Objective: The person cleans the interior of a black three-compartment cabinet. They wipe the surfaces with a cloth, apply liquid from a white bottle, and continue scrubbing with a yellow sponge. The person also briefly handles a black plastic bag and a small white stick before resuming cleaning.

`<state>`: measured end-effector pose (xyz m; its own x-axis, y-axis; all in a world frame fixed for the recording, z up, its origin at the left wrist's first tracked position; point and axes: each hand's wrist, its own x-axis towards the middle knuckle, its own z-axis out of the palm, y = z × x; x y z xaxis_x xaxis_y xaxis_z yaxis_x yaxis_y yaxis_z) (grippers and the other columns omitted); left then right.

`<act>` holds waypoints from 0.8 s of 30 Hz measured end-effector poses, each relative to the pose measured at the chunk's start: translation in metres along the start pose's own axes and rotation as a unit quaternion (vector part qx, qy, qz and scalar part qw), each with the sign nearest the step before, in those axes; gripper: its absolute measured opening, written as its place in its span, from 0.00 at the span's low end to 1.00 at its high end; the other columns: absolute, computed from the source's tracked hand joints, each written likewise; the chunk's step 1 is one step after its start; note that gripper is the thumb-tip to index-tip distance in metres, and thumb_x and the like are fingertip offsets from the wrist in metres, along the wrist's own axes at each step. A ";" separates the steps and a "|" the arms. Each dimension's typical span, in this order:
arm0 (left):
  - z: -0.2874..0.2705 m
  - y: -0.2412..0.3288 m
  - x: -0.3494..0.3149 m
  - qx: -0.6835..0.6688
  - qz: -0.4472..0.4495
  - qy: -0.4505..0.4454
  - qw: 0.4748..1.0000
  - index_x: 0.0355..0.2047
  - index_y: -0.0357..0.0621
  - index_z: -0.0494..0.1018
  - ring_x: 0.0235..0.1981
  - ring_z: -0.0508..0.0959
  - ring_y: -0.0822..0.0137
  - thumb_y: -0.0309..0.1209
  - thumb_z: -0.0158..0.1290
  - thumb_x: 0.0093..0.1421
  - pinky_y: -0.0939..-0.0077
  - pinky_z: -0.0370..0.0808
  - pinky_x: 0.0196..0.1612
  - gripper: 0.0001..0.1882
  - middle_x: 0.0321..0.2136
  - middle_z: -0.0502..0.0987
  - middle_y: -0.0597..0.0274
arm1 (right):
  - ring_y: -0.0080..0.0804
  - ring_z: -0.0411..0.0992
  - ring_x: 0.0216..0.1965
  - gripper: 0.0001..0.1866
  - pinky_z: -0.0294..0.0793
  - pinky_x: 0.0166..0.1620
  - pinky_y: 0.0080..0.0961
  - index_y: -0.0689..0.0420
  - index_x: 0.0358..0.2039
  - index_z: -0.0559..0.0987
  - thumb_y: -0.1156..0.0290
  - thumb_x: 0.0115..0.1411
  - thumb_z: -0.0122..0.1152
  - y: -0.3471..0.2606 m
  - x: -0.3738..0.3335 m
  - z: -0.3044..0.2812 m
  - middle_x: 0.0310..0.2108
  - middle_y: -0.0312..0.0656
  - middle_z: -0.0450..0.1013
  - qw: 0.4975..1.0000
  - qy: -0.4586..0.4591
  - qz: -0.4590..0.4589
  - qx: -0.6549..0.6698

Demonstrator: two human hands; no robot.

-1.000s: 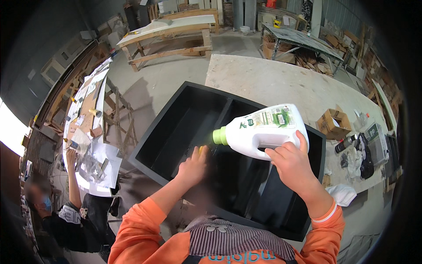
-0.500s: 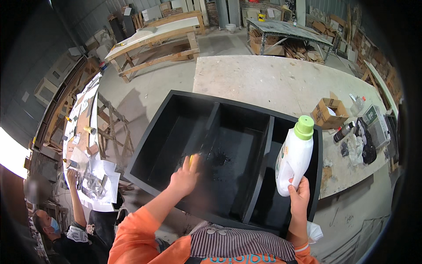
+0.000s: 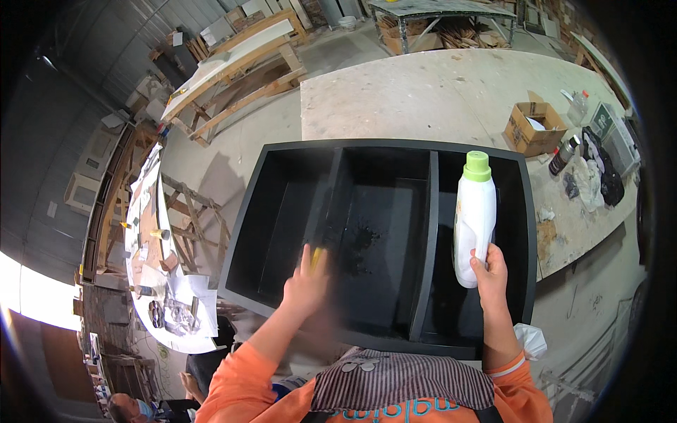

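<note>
A black box [image 3: 277,308] with three compartments lies open side up in front of me. My left hand [image 3: 306,287] is over the divider between its left and middle compartments, fingers closed on a yellow thing [image 3: 319,260]; motion blur hides the rest of it. Dark wet-looking marks [image 3: 365,241] spot the floor of the middle compartment. Above the right compartment, my right hand [image 3: 491,276] grips a white bottle [image 3: 477,211] near its lower end. Its green cap [image 3: 477,166] is on and points away from me.
The box overlaps a pale worktable [image 3: 395,99]. A cardboard box [image 3: 534,128], a dark spray can [image 3: 563,156] and plastic bags [image 3: 592,176] stand to its right. Another person [image 3: 130,407] is at the lower left, near a paper-covered table [image 3: 190,342].
The view has shifted, so the box appears turned. The bottle is more upright in the picture, still in my right hand. My left hand stays near the divider, blurred. The other person's arm has lowered.
</note>
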<state>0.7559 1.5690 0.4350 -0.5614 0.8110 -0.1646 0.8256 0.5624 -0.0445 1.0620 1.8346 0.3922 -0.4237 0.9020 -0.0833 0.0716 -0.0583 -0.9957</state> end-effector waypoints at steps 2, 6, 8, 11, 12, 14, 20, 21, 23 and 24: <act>-0.004 0.004 0.048 -0.026 -0.006 0.032 0.999 0.70 0.57 0.55 0.50 0.78 0.44 0.38 0.53 0.65 0.55 0.80 0.50 0.34 0.68 0.55 0.39 | 0.26 0.72 0.48 0.19 0.68 0.55 0.26 0.65 0.53 0.72 0.78 0.62 0.61 -0.004 0.001 -0.001 0.46 0.42 0.75 1.000 0.001 -0.001 -0.017; -0.009 0.009 0.136 -0.056 0.010 0.115 0.992 0.67 0.54 0.58 0.53 0.75 0.44 0.35 0.47 0.67 0.53 0.79 0.48 0.28 0.66 0.60 0.46 | 0.24 0.72 0.47 0.18 0.68 0.55 0.25 0.64 0.53 0.72 0.78 0.62 0.60 -0.008 -0.004 -0.005 0.45 0.41 0.76 1.000 -0.004 0.014 -0.011; -0.007 0.010 0.127 -0.068 -0.003 0.109 0.992 0.66 0.55 0.61 0.54 0.74 0.44 0.35 0.46 0.67 0.51 0.78 0.50 0.26 0.66 0.60 0.46 | 0.24 0.72 0.46 0.18 0.68 0.55 0.26 0.64 0.53 0.72 0.78 0.62 0.60 -0.008 -0.005 -0.006 0.44 0.41 0.76 1.000 0.003 0.018 -0.021; -0.001 0.007 0.046 -0.090 -0.017 0.066 0.994 0.66 0.56 0.61 0.55 0.74 0.43 0.32 0.49 0.66 0.53 0.77 0.53 0.28 0.68 0.57 0.43 | 0.27 0.73 0.46 0.18 0.69 0.54 0.28 0.65 0.52 0.73 0.77 0.61 0.61 -0.005 -0.003 -0.006 0.44 0.44 0.76 1.000 0.007 0.014 -0.018; 0.001 0.005 0.016 -0.104 -0.027 0.051 0.993 0.67 0.56 0.61 0.57 0.73 0.43 0.29 0.52 0.64 0.55 0.76 0.56 0.30 0.68 0.55 0.42 | 0.30 0.74 0.46 0.19 0.70 0.54 0.30 0.65 0.52 0.73 0.76 0.61 0.62 -0.003 -0.002 -0.005 0.44 0.46 0.77 1.000 0.010 0.014 -0.018; 0.004 -0.001 -0.023 -0.101 -0.030 0.008 0.994 0.66 0.56 0.63 0.58 0.73 0.42 0.28 0.52 0.64 0.56 0.75 0.56 0.30 0.68 0.55 0.41 | 0.35 0.75 0.46 0.20 0.71 0.54 0.33 0.65 0.51 0.73 0.73 0.60 0.64 -0.002 0.000 -0.004 0.43 0.49 0.77 0.998 0.020 0.027 -0.049; 0.004 -0.007 0.094 -0.151 -0.007 0.057 0.987 0.60 0.67 0.71 0.60 0.72 0.47 0.36 0.46 0.67 0.57 0.73 0.59 0.21 0.67 0.60 0.48 | 0.41 0.76 0.46 0.19 0.73 0.52 0.37 0.65 0.48 0.74 0.71 0.57 0.62 -0.010 0.000 -0.004 0.44 0.52 0.77 0.988 0.048 0.059 -0.134; 0.002 -0.006 0.125 -0.140 -0.007 0.068 0.988 0.60 0.67 0.71 0.59 0.72 0.47 0.36 0.45 0.68 0.57 0.74 0.58 0.21 0.68 0.59 0.49 | 0.41 0.75 0.47 0.20 0.72 0.52 0.37 0.65 0.49 0.74 0.72 0.57 0.61 -0.012 0.000 -0.005 0.44 0.52 0.76 0.988 0.036 0.069 -0.131; -0.002 0.002 0.162 -0.118 -0.026 0.089 0.989 0.63 0.64 0.68 0.56 0.74 0.46 0.33 0.45 0.67 0.55 0.75 0.56 0.23 0.68 0.58 0.49 | 0.40 0.75 0.48 0.21 0.72 0.54 0.37 0.65 0.51 0.74 0.74 0.56 0.60 -0.015 0.000 -0.008 0.46 0.51 0.76 0.988 0.013 0.091 -0.122; -0.002 0.002 0.156 -0.128 -0.024 0.091 0.987 0.64 0.63 0.66 0.55 0.75 0.45 0.32 0.45 0.67 0.55 0.75 0.55 0.24 0.68 0.58 0.48 | 0.40 0.75 0.48 0.22 0.71 0.54 0.36 0.64 0.52 0.74 0.75 0.56 0.60 -0.015 0.000 -0.008 0.46 0.50 0.76 0.990 0.020 0.082 -0.115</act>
<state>0.6703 1.6971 0.4111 -0.6196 0.7848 0.0123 0.7697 0.6044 0.2057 1.0678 1.8385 0.4078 -0.3544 0.9045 -0.2371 0.3414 -0.1108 -0.9333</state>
